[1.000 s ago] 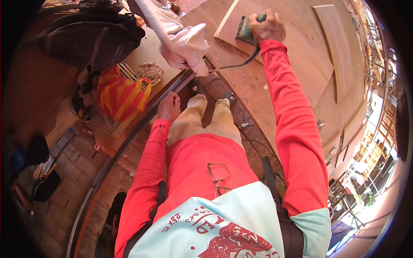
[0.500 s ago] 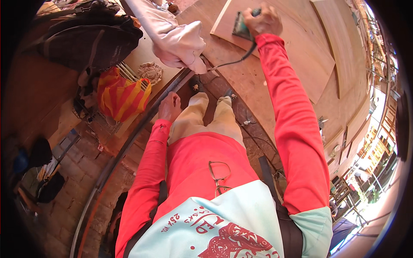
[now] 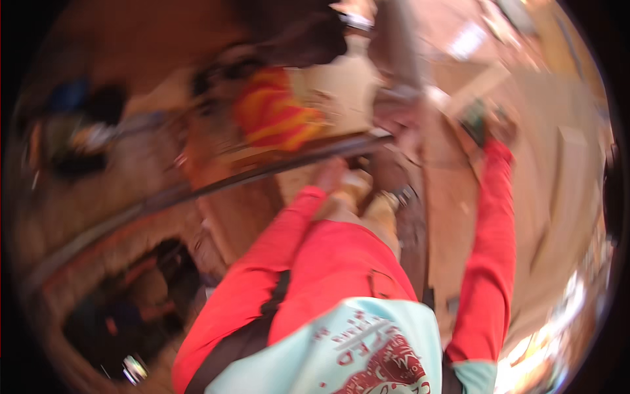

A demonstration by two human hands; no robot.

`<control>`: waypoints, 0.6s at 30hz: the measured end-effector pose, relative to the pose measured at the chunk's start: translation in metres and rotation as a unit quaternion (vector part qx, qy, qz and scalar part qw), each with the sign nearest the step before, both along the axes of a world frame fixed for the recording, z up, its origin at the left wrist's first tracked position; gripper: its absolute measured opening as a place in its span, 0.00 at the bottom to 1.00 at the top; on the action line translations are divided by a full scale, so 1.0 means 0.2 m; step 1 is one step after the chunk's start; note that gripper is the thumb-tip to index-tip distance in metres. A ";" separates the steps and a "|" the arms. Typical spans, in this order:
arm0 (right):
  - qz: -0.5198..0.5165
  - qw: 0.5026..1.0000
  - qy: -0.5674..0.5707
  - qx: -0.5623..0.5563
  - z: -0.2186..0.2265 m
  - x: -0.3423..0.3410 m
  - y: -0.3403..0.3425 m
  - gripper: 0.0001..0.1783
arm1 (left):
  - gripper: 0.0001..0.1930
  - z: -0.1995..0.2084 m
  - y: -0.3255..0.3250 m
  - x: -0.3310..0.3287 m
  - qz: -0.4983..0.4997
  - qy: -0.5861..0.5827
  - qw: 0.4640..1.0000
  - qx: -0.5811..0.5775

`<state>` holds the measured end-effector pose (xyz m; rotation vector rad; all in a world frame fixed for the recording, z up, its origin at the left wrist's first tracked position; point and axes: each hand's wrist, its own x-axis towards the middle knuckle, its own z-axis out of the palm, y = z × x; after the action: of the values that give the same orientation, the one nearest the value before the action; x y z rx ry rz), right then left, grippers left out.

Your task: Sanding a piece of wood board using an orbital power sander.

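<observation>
Can see the sander (image 3: 474, 121) at upper right, near the pale edge of the panel (image 3: 538, 134); cannot tell through the blur whether flat or tilted. Held in the right hand (image 3: 502, 125), with fingers apparently curled around the top. Lower down, can see the left hand (image 3: 331, 172) just beside the dark rail (image 3: 216, 185); cannot tell whether touching, or with fingers spread or pressed together. Farther out, can see a plank (image 3: 566, 177) right of the sander, plus a striped bag (image 3: 272, 108) beyond the rail.
</observation>
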<state>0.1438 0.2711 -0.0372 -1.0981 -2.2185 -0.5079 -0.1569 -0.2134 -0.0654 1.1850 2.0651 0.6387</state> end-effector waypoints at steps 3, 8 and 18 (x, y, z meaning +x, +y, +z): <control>0.045 0.977 0.028 -0.207 -0.17 0.31 0.18 0.17 | 0.07 0.09 -0.02 0.07 0.006 0.008 0.996 -0.094; -0.140 0.940 -0.012 -0.310 0.10 0.13 -0.14 0.32 | 0.07 0.35 -0.24 0.08 0.209 0.024 0.972 -0.102; -0.169 0.906 -0.046 -0.385 0.21 0.00 0.15 0.34 | 0.06 -0.09 -0.56 0.40 0.134 0.199 0.969 -0.059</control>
<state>0.1436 0.3019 0.0048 -1.9080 -2.3731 0.2385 -0.0778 -0.3250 -0.0832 1.0361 2.5937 0.4138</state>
